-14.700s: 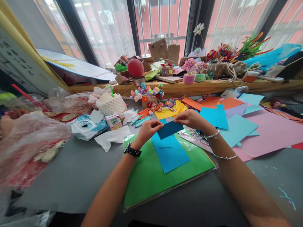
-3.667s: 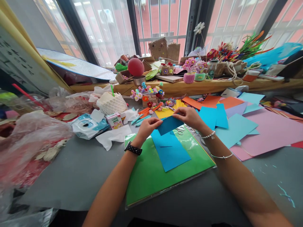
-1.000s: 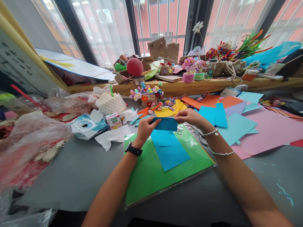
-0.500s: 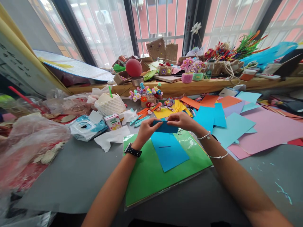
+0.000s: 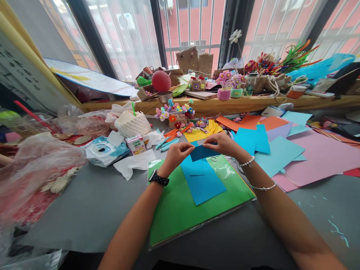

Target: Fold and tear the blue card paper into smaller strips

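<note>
Between my two hands a small piece of blue paper is held up, tilted, above the work surface. My left hand pinches its left end between thumb and fingers. At its upper right edge my right hand pinches it too. Below the held piece lies a larger blue sheet with a short dark slit or line across it. That sheet rests on a green pack of paper in a clear sleeve. Scissor handles show partly just beneath my right hand.
Pink, light blue and orange sheets overlap on the right. A wet-wipe pack, a small carton and plastic bags are on the left. Behind stands a basket of colourful flowers, before a cluttered windowsill.
My right hand has shifted slightly right and my hands are a little farther apart. More of the held blue paper shows between them. The whole view has moved slightly.
</note>
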Demonstrator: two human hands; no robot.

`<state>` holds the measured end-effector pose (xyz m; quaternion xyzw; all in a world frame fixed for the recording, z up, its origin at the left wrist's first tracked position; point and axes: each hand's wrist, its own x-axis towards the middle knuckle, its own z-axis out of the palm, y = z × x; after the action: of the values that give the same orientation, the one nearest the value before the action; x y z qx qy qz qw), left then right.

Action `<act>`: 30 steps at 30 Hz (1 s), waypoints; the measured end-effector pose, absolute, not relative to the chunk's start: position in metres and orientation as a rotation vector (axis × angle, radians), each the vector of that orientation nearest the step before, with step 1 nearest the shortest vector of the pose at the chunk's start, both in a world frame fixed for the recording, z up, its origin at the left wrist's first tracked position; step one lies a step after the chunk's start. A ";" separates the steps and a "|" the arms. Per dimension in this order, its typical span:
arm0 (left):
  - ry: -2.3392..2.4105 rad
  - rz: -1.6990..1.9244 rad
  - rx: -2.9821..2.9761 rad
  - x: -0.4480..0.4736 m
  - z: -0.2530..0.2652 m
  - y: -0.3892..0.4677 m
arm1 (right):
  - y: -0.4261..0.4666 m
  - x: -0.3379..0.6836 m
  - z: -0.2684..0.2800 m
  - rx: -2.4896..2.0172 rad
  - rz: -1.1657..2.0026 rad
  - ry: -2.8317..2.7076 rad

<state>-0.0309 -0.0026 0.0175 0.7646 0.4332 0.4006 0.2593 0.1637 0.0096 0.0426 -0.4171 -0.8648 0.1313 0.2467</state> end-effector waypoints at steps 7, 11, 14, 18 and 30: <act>1.171 1.174 1.851 -0.033 0.018 -0.001 | 0.015 0.187 0.049 -1.247 0.357 -2.218; 1.142 1.117 1.779 -0.032 0.017 -0.001 | 0.014 0.186 0.050 -1.289 0.477 -1.973; 1.044 0.974 1.764 -0.029 0.018 -0.003 | 0.014 0.177 0.047 -1.240 0.663 -1.790; 0.974 0.973 1.719 -0.025 0.021 -0.006 | 0.014 0.163 0.039 -1.180 0.885 -1.716; 1.104 1.196 1.661 -0.027 0.020 -0.004 | -0.003 0.136 0.038 -1.158 0.426 -2.111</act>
<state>-0.0274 -0.0038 0.0195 0.6556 0.4358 0.4721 0.3967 0.1358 -0.0029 0.0376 -0.4452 -0.8116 0.1636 0.3412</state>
